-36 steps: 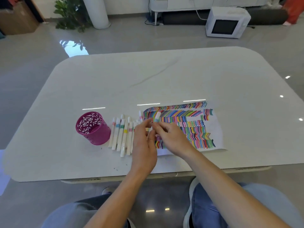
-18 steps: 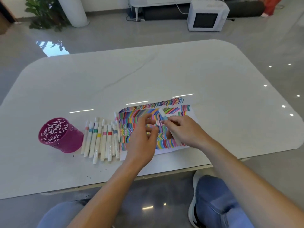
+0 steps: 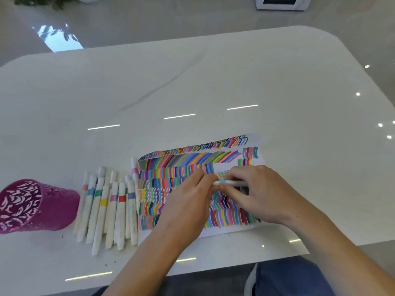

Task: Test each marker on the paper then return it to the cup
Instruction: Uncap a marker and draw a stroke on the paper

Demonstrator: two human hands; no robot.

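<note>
Marker (image 3: 229, 183) with a light blue band lies level between my two hands, just above the paper (image 3: 259, 161), which serves as my landmark here. My right hand (image 3: 259, 194) curls its fingers around the white barrel, and most of that barrel is hidden under them. My left hand (image 3: 190, 207) pinches the end nearest the blue band; whether that end is a cap or the tip I cannot make out, since my fingertips cover it and the picture is soft there. Both hands are closed on this one marker.

The paper is crowded with short coloured strokes, and my hands and wrists hide a good part of its middle and near edge.

Directly left of the paper, touching its edge, a row of white markers (image 3: 111, 207) lies side by side on the tabletop (image 3: 192, 86), each with a coloured band; their lower ends blur together, so I cannot count them exactly. Further left of the paper, beyond the row, stands the magenta cup (image 3: 32, 207) with a cut-out pattern, its left side cut off by the frame edge.

Far beyond the paper, a white appliance (image 3: 280, 3) on the floor is cut off at the top.
</note>
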